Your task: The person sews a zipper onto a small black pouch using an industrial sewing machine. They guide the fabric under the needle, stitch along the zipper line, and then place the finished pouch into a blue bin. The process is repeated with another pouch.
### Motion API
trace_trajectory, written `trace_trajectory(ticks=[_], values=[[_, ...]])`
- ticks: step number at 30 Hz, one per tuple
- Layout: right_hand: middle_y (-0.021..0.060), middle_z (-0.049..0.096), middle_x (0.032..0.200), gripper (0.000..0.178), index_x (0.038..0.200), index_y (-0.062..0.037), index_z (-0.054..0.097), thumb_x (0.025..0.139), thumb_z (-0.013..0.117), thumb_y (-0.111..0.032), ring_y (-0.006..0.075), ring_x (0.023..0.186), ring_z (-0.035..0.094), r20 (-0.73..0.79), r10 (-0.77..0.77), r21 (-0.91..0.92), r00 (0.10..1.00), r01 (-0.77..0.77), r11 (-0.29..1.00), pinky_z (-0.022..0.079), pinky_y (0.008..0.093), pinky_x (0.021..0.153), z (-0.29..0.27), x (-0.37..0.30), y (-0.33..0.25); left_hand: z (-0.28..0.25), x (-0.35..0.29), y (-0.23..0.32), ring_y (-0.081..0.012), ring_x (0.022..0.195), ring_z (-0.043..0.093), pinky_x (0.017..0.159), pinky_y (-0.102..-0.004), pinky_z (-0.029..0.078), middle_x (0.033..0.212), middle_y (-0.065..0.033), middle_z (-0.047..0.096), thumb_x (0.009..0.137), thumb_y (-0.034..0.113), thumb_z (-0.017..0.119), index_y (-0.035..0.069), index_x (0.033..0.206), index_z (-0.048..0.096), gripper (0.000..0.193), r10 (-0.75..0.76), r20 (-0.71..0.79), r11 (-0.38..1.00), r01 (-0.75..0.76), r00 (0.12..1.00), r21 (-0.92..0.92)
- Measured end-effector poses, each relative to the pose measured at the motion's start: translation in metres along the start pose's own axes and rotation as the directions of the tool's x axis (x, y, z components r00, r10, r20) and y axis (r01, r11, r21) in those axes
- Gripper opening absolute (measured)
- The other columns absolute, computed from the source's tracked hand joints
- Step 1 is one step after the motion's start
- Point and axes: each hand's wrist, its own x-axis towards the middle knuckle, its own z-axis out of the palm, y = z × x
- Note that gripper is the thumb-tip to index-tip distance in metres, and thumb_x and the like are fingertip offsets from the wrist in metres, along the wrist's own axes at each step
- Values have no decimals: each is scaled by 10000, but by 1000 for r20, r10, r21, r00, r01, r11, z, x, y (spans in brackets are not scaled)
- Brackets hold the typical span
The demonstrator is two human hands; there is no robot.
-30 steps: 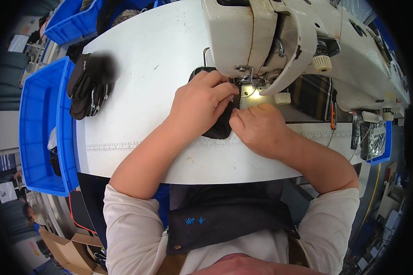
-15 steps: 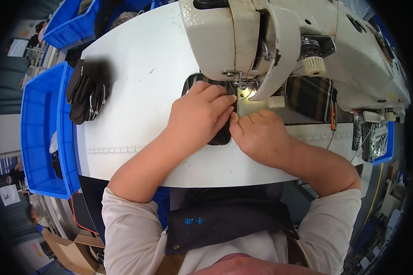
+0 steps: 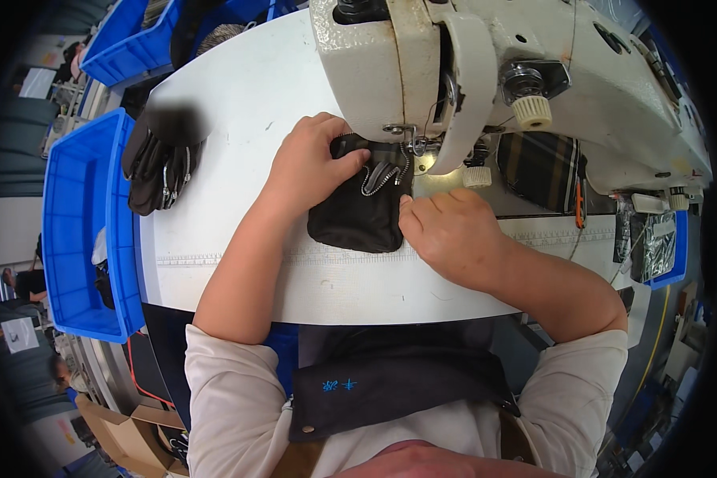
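A dark fabric pouch (image 3: 354, 215) lies on the white sewing table, with a silver-toothed zipper (image 3: 381, 177) curving across its upper part. The pouch's top right edge is at the presser foot (image 3: 417, 146) of a white sewing machine (image 3: 374, 76), lit by a small lamp. My left hand (image 3: 307, 163) grips the pouch's upper left side, thumb on top of the cloth; some of its fingertips are hidden. At the right edge, my right hand (image 3: 452, 233) is closed, pinching the cloth between thumb and curled forefinger.
Several dark zippered pieces (image 3: 158, 159) lie at the table's left. Beside them stands a blue bin (image 3: 80, 231). Under the machine arm are a striped dark cloth piece (image 3: 538, 171) and orange-handled snips (image 3: 580, 205). Another blue bin (image 3: 671, 271) sits at the right edge.
My left hand has moved left and slightly up from beside the needle, its thumb now spread away from the fingers. More of the pouch and its zipper shows. My right hand stays nearly in place.
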Motion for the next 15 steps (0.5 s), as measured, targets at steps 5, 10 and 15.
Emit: trace_trajectory(ticks=[5,10,15], values=[[70,635,854,135,869,-45,707,758,705,-121,173,683,607,-67,-6,26,998,8,1000,443,315,581,-1,3,0,2,-4,9,-284,770,658,736,-393,524,840,-124,692,868,191,744,63,1068,646,257,-81,-63,994,76,995,-75],[189,726,1054,198,898,-21,727,743,704,-143,170,686,643,-56,-15,-44,998,13,999,478,308,568,1,-2,-1,5,-3,8,-265,763,651,731,-374,514,837,-118,679,869,158,708,58,1043,561,249,-95,-56,990,88,994,-112],[236,739,1099,247,953,-6,723,745,701,-137,145,601,624,-35,2,-55,999,-4,998,478,291,524,1,-2,-1,8,-2,6,-272,810,675,776,-376,528,933,-122,721,860,150,684,58,1114,563,296,-80,-73,987,69,994,-148]])
